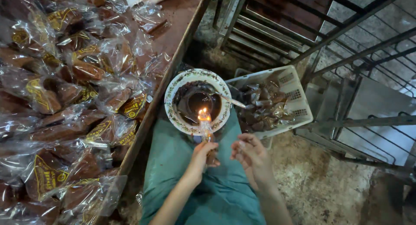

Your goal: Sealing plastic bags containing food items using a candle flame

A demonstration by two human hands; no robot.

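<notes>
**Operator:** Hands are to be reported first. What is held?

**Inspector:** The left hand (203, 158) is closed around a small clear-wrapped packet (207, 130), gripped at its lower end; the packet is held upright over the lap, its top edge at the flame (202, 115). The right hand (250, 154) is loosely curled, fingers half bent, just beside the packet; nothing can be seen held in it.

**Operator:** How is the packet judged to handle?

**Inspector:** It is judged light and soft. The film is thin, crinkly and probably slippery, and it would be melted quickly by heat. A pinch at the lower end, well away from the flame, is recommended. The dark contents appear to be a soft sweet and could be deformed if squeezed.

**Operator:** What is located around the hands?

**Inspector:** One round white bowl (172, 104) is resting on the lap, above the hands, with a dark inside and the burning wick within it. One spoon handle (230, 101) is seen leaning over its right rim.

**Operator:** Counts?

**Inspector:** One flame, one bowl, one spoon and one packet in hand are counted. One white plastic basket (299, 104) is standing on the floor to the right, part-filled with wrapped pieces; these cannot be counted exactly. A heap of wrapped packets (65, 99) is lying on the surface (177, 21) to the left, several dozen at least, overlapping too much to count.
</notes>
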